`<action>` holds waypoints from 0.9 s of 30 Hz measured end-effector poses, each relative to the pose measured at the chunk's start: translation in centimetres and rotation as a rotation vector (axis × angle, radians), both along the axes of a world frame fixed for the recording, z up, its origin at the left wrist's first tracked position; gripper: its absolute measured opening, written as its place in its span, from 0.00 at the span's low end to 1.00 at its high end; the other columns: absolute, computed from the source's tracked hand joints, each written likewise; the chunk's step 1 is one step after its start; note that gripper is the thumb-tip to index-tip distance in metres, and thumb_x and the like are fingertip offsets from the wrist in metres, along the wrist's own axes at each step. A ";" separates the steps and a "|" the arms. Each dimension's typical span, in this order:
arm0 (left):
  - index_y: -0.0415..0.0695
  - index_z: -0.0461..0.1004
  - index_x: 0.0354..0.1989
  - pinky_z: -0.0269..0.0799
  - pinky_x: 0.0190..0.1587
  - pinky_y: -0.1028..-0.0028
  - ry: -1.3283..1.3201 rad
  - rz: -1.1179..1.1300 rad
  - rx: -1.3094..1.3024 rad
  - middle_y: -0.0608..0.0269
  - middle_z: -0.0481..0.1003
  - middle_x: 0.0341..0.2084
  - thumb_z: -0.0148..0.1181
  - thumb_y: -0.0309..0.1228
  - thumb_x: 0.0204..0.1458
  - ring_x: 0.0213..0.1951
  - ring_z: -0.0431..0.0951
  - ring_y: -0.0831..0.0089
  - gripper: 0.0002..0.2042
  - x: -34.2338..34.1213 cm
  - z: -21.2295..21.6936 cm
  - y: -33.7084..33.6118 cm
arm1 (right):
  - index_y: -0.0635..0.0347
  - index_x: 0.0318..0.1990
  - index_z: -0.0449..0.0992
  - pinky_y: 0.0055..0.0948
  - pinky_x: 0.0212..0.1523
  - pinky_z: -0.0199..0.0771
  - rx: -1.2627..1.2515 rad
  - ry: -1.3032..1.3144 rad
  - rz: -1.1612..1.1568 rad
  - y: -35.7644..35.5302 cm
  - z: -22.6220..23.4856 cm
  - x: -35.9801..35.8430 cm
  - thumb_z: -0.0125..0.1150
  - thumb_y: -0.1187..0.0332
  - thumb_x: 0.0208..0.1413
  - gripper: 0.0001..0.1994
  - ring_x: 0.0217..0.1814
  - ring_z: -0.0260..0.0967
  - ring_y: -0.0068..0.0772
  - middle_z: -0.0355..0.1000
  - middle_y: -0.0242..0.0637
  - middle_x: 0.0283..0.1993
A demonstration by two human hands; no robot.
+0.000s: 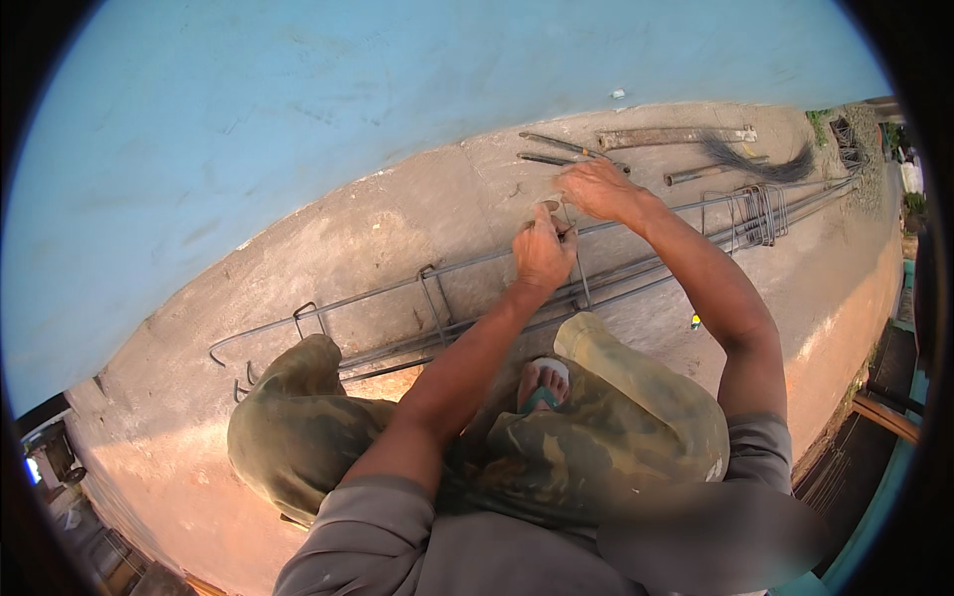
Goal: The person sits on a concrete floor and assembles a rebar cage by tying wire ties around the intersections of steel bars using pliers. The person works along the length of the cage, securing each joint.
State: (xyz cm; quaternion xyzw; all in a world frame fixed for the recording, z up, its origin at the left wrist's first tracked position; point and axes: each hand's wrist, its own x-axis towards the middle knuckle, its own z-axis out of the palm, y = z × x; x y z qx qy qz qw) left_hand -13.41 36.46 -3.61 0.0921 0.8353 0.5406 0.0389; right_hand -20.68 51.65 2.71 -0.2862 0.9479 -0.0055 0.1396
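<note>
Clock centred on left hand (545,248), 12 toward the wall (348,99). Right hand (601,189) just off it at 1 o'clock, the two nearly meeting above the rods. Left fingers curled in, narrow, thumb side up; right fingers bunched, pointing to 9. Can't tell what either pinches, if anything: too small and blurred. Wire loop (583,281) stands right at the hands, running down toward 5, across the rods. Upper long rod (373,298) passes right by the left hand, from a hooked end near 8 up toward 2. Lower rods (397,353) run roughly alongside it, between the hands and the knees. Two more loops on the rods: bent loop (434,298) at 8, small loop (308,311) farther out between 8 and 9. Stack of loops (763,217) bunched together near 3. On the floor (378,228): two dark bars (561,159) at 12, flat strip (676,137) between 1 and 2, pipe (696,175) at 2, bundle of thin wire (780,167) past it, partly over the pipe. Sandalled foot (543,385) at 6, between camo trouser legs (636,427). Wall is light blue.
</note>
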 end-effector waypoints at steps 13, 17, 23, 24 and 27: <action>0.40 0.69 0.47 0.74 0.33 0.61 0.132 -0.001 -0.036 0.62 0.80 0.25 0.69 0.33 0.49 0.29 0.81 0.59 0.20 -0.2 -1.2 -0.7 | 0.64 0.55 0.66 0.29 0.22 0.72 -0.653 -0.605 -1.060 3.9 -1.5 -1.0 0.54 0.51 0.65 0.24 0.27 0.75 0.31 0.72 0.42 0.27; 0.40 0.70 0.45 0.73 0.31 0.62 0.158 0.021 -0.077 0.58 0.80 0.25 0.67 0.32 0.50 0.27 0.81 0.58 0.17 -0.3 -0.9 -0.5 | 0.65 0.56 0.65 0.44 0.40 0.74 -0.646 -0.072 -1.061 1.2 -8.4 -1.3 0.58 0.49 0.60 0.28 0.38 0.74 0.47 0.73 0.49 0.36; 0.40 0.73 0.38 0.73 0.31 0.64 0.109 0.033 0.010 0.56 0.79 0.23 0.66 0.31 0.51 0.27 0.81 0.59 0.11 1.2 -0.9 0.7 | 0.68 0.54 0.68 0.42 0.38 0.76 -0.647 0.145 -1.228 2.6 -11.8 0.3 0.58 0.53 0.61 0.25 0.37 0.76 0.40 0.75 0.47 0.38; 0.40 0.74 0.37 0.74 0.31 0.64 0.087 0.033 0.017 0.56 0.79 0.23 0.66 0.31 0.51 0.27 0.81 0.59 0.10 0.7 -0.7 0.5 | 0.68 0.53 0.68 0.41 0.37 0.76 -0.724 0.170 -1.237 2.5 -10.6 0.2 0.59 0.57 0.61 0.23 0.35 0.76 0.40 0.75 0.47 0.38; 0.41 0.74 0.37 0.74 0.32 0.65 0.024 0.009 0.077 0.55 0.79 0.24 0.65 0.30 0.52 0.27 0.81 0.58 0.09 0.9 0.1 1.2 | 0.68 0.52 0.61 0.35 0.27 0.77 -1.236 0.237 -1.438 4.6 -7.7 0.9 0.56 0.75 0.59 0.16 0.26 0.74 0.35 0.72 0.48 0.36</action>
